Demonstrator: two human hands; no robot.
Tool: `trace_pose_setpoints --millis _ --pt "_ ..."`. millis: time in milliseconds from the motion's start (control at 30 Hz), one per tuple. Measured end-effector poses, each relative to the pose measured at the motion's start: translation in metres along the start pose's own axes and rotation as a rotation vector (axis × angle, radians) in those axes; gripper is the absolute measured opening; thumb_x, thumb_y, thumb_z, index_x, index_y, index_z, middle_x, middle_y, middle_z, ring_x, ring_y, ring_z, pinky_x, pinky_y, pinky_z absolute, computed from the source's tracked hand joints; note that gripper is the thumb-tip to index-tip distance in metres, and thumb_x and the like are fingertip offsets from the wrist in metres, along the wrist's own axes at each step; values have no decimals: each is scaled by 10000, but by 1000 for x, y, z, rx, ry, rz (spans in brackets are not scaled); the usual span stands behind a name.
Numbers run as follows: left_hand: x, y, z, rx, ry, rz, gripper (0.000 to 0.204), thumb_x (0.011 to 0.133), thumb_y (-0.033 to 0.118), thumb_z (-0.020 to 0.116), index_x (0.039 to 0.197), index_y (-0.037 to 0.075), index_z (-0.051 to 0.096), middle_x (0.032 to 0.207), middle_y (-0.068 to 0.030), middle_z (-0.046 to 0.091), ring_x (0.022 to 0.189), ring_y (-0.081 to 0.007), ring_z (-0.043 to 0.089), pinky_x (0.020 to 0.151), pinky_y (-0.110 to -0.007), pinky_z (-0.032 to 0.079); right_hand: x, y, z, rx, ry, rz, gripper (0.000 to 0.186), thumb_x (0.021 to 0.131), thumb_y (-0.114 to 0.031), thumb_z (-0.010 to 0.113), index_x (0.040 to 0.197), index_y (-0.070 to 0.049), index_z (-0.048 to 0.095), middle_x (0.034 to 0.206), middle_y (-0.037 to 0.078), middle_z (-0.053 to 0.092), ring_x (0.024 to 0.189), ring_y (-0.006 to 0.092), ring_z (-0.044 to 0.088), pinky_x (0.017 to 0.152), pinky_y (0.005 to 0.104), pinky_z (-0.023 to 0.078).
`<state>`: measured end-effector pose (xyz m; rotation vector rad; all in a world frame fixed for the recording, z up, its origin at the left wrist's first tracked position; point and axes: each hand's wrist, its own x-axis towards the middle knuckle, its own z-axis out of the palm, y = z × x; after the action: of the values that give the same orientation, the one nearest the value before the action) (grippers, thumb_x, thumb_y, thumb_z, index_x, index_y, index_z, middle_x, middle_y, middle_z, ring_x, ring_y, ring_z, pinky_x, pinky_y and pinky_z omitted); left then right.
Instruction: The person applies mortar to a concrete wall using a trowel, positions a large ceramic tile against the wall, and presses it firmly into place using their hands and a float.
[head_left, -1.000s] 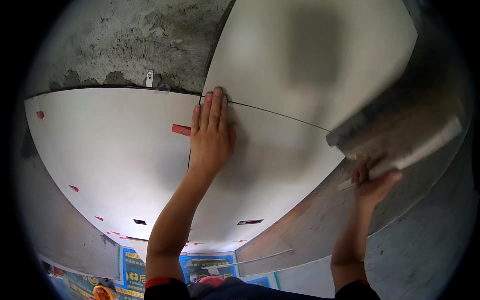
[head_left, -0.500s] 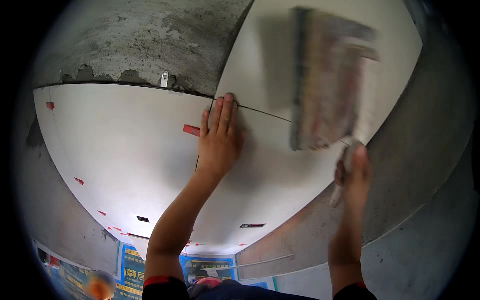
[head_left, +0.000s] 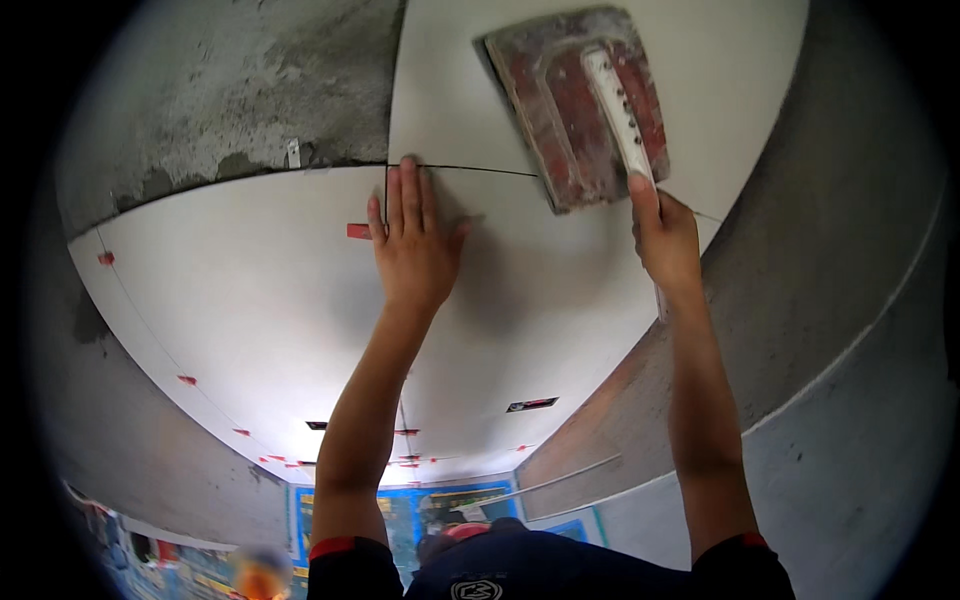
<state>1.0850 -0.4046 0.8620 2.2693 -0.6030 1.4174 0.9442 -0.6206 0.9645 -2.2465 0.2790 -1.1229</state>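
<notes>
My left hand [head_left: 418, 250] lies flat on a large pale tile [head_left: 530, 290], fingers spread, its fingertips at the dark joint where several tiles meet. Beside its outer fingers, a red tile wedge [head_left: 358, 231] sticks out of the joint. My right hand [head_left: 667, 240] is wrapped round the lower end of a white handle. That handle belongs to a broad, flat tile-beating paddle [head_left: 565, 110], reddish and smeared with grey mortar. The paddle hangs over the upper tile [head_left: 725, 90]; whether it touches the surface I cannot tell.
Rough grey mortar [head_left: 230, 80] fills the upper left, with a small metal clip [head_left: 293, 152] at the tile edge. Red wedges [head_left: 187, 380] dot the left joint line. Dark rectangular cutouts [head_left: 532, 405] open in the tiles. A bare grey wall [head_left: 800, 290] runs along the right.
The paddle has swung up and left and turned, so its handle side now faces me. My right hand rose with it. My left hand still presses the same joint, while the view shifted.
</notes>
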Motion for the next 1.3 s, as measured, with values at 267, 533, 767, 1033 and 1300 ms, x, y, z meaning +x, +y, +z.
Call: trace_pose_setpoints --millis 267,533,767,1033,1300 --pt "-34 53 12 23 -278 321 857 837 410 628 1442 -45 226 1539 -215 115 1431 -345 123 1145 -476 140 -228 187 -19 -99 -165 305 599 965 -466 453 583 -8 515 494 134 497 431 245 518 455 397 388" --pt "137 89 13 -69 87 634 843 873 550 506 1453 -2 240 1549 -169 131 1434 -321 125 1138 -488 163 -544 318 -44 -515 -465 903 705 846 -657 459 808 6 696 791 268 645 752 444 632 717 521 478" --pt "124 125 46 -31 54 728 838 892 566 472 1450 -13 233 1544 -177 141 1432 -333 127 1135 -489 176 -723 295 -96 -573 -527 1548 729 794 -605 561 904 111 647 912 306 643 892 417 640 791 489 498" --pt "143 173 56 119 171 778 818 906 550 464 1444 -23 241 1542 -164 159 1431 -318 136 1138 -473 184 -695 239 -100 -346 -185 1631 585 771 -529 634 874 45 683 828 251 668 824 358 668 722 450 520" --pt "147 206 66 -13 93 922 769 917 538 452 1444 10 267 1548 -122 171 1432 -280 155 1141 -460 185 -552 227 -86 -410 -386 1355 685 830 -633 492 923 15 693 939 247 660 900 391 641 799 462 499"
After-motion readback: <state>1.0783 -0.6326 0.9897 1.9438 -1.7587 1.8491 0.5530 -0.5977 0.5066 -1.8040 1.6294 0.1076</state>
